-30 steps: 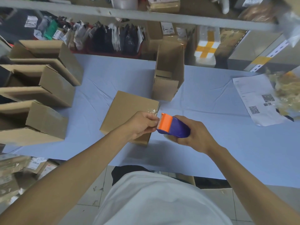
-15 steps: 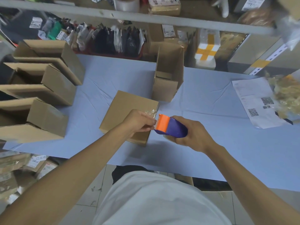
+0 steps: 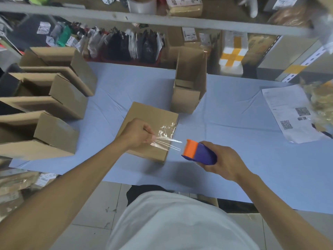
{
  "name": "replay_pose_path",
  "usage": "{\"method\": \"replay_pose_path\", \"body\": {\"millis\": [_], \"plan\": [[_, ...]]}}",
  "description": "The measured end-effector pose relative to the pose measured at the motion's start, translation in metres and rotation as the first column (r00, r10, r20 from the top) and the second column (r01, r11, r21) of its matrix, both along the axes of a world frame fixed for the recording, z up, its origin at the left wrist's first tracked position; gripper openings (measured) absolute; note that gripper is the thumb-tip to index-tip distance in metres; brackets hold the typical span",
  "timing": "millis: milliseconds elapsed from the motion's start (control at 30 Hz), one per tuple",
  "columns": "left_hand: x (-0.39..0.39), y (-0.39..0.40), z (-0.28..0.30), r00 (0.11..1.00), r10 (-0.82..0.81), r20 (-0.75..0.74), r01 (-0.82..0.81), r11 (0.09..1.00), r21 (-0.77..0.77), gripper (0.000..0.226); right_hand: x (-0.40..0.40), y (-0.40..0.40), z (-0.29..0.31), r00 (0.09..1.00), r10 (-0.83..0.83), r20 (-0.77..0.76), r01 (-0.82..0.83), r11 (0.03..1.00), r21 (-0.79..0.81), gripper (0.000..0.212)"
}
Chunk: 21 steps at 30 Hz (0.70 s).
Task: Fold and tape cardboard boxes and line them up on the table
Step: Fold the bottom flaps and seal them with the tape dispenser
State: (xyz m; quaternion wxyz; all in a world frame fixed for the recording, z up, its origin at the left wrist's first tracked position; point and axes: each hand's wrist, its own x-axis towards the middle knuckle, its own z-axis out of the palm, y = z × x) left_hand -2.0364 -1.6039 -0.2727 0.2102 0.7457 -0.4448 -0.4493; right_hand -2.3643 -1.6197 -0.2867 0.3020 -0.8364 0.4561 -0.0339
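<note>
A closed cardboard box [image 3: 144,120] lies on the blue table [image 3: 234,141] in front of me, with crinkled clear tape on its right edge. My left hand [image 3: 138,134] pinches the free end of a clear tape strip [image 3: 167,143] above the box. The strip stretches to the purple and orange tape dispenser [image 3: 198,153], which my right hand [image 3: 225,161] grips just right of the box. Another box [image 3: 189,87] stands open behind it.
Three folded open boxes [image 3: 54,98] sit in a column along the table's left side. A printed sheet [image 3: 288,114] and a crumpled plastic bag [image 3: 322,103] lie at the right. Shelves packed with parcels run along the back.
My hands have pulled apart: a length of clear tape is now drawn out between my left fingers and the dispenser, which has shifted right.
</note>
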Motion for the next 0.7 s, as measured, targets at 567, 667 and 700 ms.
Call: {"method": "replay_pose_path", "body": {"millis": [567,667,700], "plan": [[-0.025,-0.010,-0.002,0.672,-0.389,0.630,0.397,0.908,0.136,0.030,0.030,-0.003,-0.024,0.969,0.041,-0.244,-0.020,0.996,0.089,0.055],[-0.035,-0.003,-0.011,0.953,-0.295,0.064,0.289,0.954,0.085,0.033,0.043,-0.006,-0.027,0.964,0.046,-0.263,-0.015,0.993,0.121,0.059],[-0.037,-0.002,-0.013,0.957,-0.290,0.005,0.289,0.954,0.081,0.038,0.049,-0.007,-0.026,0.962,0.027,-0.271,0.011,0.991,0.137,0.057]]}}
